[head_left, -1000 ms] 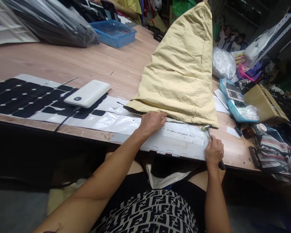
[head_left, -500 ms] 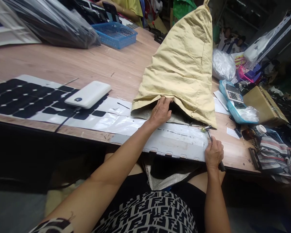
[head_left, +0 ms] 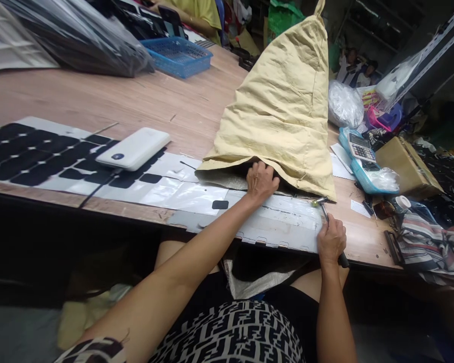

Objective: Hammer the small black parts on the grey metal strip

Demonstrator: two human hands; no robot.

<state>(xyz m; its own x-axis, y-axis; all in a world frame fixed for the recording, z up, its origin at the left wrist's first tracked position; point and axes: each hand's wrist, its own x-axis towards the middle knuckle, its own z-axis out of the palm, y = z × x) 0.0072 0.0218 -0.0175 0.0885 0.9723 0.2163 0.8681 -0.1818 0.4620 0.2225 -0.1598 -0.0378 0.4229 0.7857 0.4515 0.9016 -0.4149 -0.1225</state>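
Observation:
A small hammer point(head_left: 326, 212) with a metal head and a yellowish striking face is in my right hand point(head_left: 332, 240), with its dark handle end showing below the fist. Its head rests close to the lower right corner of a pale yellow cloth bag point(head_left: 276, 116). At the bag's raised mouth is my left hand point(head_left: 263, 180), fingers curled in and their tips hidden, so what they hold cannot be made out. Beneath lies a grey-white board point(head_left: 287, 229) along the table edge. Left of my forearm, a black rounded piece point(head_left: 220, 204) lies on a white sheet point(head_left: 181, 191).
A white power bank point(head_left: 134, 148) with a cable lies on the sheet of black pieces point(head_left: 30, 154). Behind are a blue basket point(head_left: 177, 56) and plastic-wrapped goods point(head_left: 79, 38). To the right are a calculator point(head_left: 360, 146), a cardboard box point(head_left: 410, 164) and a striped cloth point(head_left: 423, 239).
My left hand has moved right, from the bag's lower edge into its mouth, which has lifted open. The black piece has come into view beside my forearm. My right hand stays put with the hammer.

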